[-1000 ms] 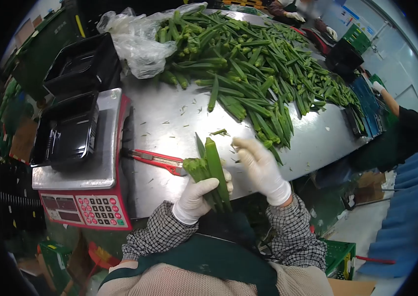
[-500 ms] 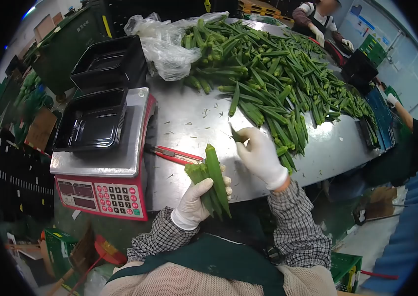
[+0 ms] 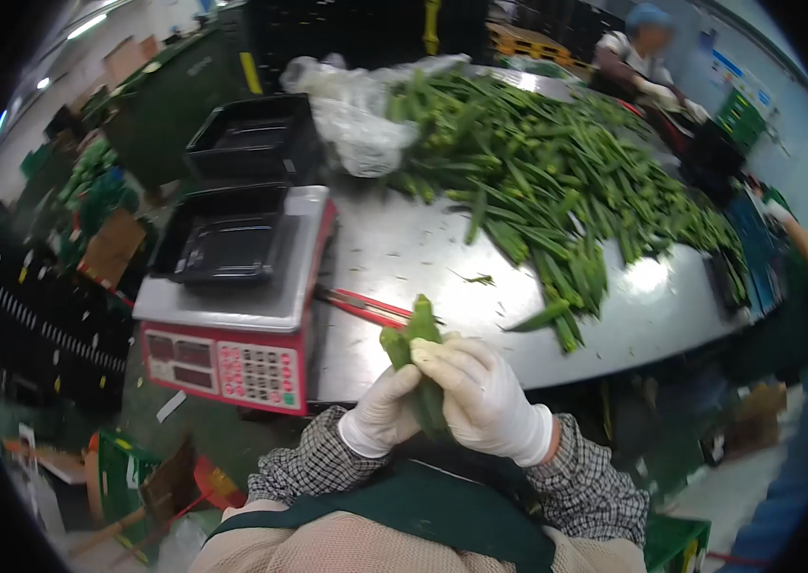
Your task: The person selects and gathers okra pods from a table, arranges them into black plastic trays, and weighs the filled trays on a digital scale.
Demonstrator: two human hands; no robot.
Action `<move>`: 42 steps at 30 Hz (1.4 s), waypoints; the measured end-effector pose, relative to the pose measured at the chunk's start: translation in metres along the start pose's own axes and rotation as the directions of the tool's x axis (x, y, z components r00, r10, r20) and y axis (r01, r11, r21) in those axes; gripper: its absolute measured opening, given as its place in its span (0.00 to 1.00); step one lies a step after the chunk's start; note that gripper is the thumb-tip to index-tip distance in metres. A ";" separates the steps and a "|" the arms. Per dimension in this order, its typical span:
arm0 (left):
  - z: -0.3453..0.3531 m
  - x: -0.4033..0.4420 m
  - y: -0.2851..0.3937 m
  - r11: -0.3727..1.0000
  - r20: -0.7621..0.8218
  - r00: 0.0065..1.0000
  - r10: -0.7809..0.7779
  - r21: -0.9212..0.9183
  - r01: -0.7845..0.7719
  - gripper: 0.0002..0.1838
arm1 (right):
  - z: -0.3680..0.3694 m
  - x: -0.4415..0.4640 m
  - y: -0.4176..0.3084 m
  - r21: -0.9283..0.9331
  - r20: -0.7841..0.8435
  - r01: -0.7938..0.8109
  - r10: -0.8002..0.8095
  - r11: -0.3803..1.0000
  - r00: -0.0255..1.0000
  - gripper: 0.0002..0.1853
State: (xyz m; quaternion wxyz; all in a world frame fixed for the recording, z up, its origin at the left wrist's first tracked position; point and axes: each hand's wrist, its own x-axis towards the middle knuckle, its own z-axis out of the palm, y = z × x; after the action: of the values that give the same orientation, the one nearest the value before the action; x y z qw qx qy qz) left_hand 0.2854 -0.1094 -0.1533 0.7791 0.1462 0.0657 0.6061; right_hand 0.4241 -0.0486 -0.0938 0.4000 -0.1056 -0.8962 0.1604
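Observation:
My left hand [image 3: 383, 411], in a white glove, is closed round a small bunch of green okra [image 3: 423, 323] held above the table's near edge. The stem ends point up and away from me. Against the same bunch, the gloved fingers of my right hand [image 3: 482, 393] are closed on the pods from the right side. Both hands hide the lower part of the bunch. Just beyond them lies a red-handled cutting tool [image 3: 366, 306], partly covered by the okra. A large okra pile [image 3: 537, 181] spreads over the metal table [image 3: 394, 248], with one loose pod [image 3: 537, 317] at its near edge.
On the left, a black tray [image 3: 222, 239] rests on a red-and-silver scale [image 3: 232, 310]. Behind it stands another black tray [image 3: 253, 134], beside a clear plastic bag [image 3: 361, 119]. A co-worker [image 3: 642, 62] is at the far right; another person's arm [image 3: 795, 234] reaches in from the right edge.
My right hand has moved left and toward me, from above the table onto the okra bunch. A loose pod now lies by the pile's near edge. The whole view has shifted slightly.

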 end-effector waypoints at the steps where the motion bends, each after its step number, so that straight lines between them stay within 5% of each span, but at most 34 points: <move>1: 0.012 -0.005 0.006 0.998 -0.004 0.999 0.039 0.058 -0.039 0.28 | 0.004 0.004 -0.002 -0.003 -0.021 0.017 -0.017 1.000 1.000 0.28; 5: 0.029 -0.020 0.026 0.965 -0.115 0.973 0.202 0.194 -0.178 0.29 | 0.015 0.026 -0.016 0.034 -0.019 0.122 -0.122 0.992 0.992 0.30; 9: 0.057 -0.040 0.074 0.807 -0.040 0.911 0.411 0.481 -0.343 0.36 | 0.007 0.035 -0.015 0.092 -0.039 0.101 -0.098 0.991 0.994 0.32; 11: 0.095 -0.054 0.119 0.496 0.056 0.812 0.581 0.767 -0.408 0.36 | -0.004 0.027 -0.003 0.086 -0.030 0.016 -0.014 0.996 0.999 0.32; 14: 0.107 -0.062 0.210 -0.338 0.353 0.693 0.628 0.927 -0.165 0.38 | -0.020 -0.005 0.025 0.051 -0.028 -0.114 0.115 0.992 0.993 0.32; 17: 0.112 -0.043 0.264 -0.573 0.261 0.838 0.479 0.816 0.073 0.36 | -0.040 -0.045 0.042 -0.010 -0.054 -0.324 0.324 0.946 0.945 0.27; 20: 0.092 -0.020 0.288 -0.737 0.003 0.955 0.295 0.637 0.226 0.36 | -0.062 -0.075 0.053 -0.190 -0.133 -0.472 0.454 0.861 0.881 0.20; 22: 0.078 -0.004 0.294 -0.726 -0.211 0.955 0.209 0.621 0.296 0.39 | -0.075 -0.086 0.060 -0.194 -0.230 -0.565 0.523 0.802 0.821 0.17; 24: 0.082 0.002 0.292 -0.834 -0.247 0.958 0.147 0.489 0.254 0.44 | -0.088 -0.095 0.067 -0.205 -0.283 -0.645 0.586 0.736 0.759 0.16; 25: 0.086 0.002 0.292 -0.785 -0.202 0.962 0.181 0.560 0.265 0.48 | -0.093 -0.099 0.069 -0.218 -0.291 -0.670 0.609 0.709 0.738 0.16; 28: 0.110 0.009 0.263 -0.602 0.109 0.938 0.329 0.790 0.119 0.38 | -0.096 -0.110 0.087 -0.317 -0.272 -0.652 0.592 0.689 0.759 0.17; 31: 0.134 0.017 0.201 -0.586 0.271 0.884 0.381 0.811 0.004 0.29 | -0.083 -0.100 0.108 -0.454 -0.174 -0.540 0.524 0.709 0.834 0.16; 35: 0.128 0.013 0.109 -0.621 0.375 0.916 0.141 0.754 -0.213 0.24 | -0.064 -0.083 0.131 -0.743 0.020 -0.278 0.435 0.609 0.900 0.14; 36: 0.119 0.016 0.091 -0.576 0.397 0.913 0.093 0.770 -0.275 0.25 | -0.066 -0.083 0.131 -0.704 0.018 -0.292 0.428 0.647 0.904 0.14; 37: 0.105 0.017 0.074 -0.347 0.293 0.948 0.123 0.908 -0.236 0.25 | -0.072 -0.079 0.130 -0.667 0.016 -0.303 0.419 0.681 0.908 0.14; 41: 0.065 0.054 0.008 -0.456 0.473 0.859 0.194 0.819 -0.348 0.23 | -0.093 -0.048 0.082 -0.492 0.206 -0.291 0.434 0.821 0.877 0.13; 42: 0.053 0.062 -0.009 -0.470 0.413 0.896 0.164 0.831 -0.297 0.23 | -0.092 -0.042 0.067 -0.463 0.260 -0.269 0.420 0.844 0.869 0.13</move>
State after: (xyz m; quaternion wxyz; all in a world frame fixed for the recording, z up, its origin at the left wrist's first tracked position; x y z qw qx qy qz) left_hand 0.3249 -0.0598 -0.1010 0.1453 0.7588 0.4711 0.4256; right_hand 0.5248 0.0192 -0.0894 0.1654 -0.3191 -0.9316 0.0543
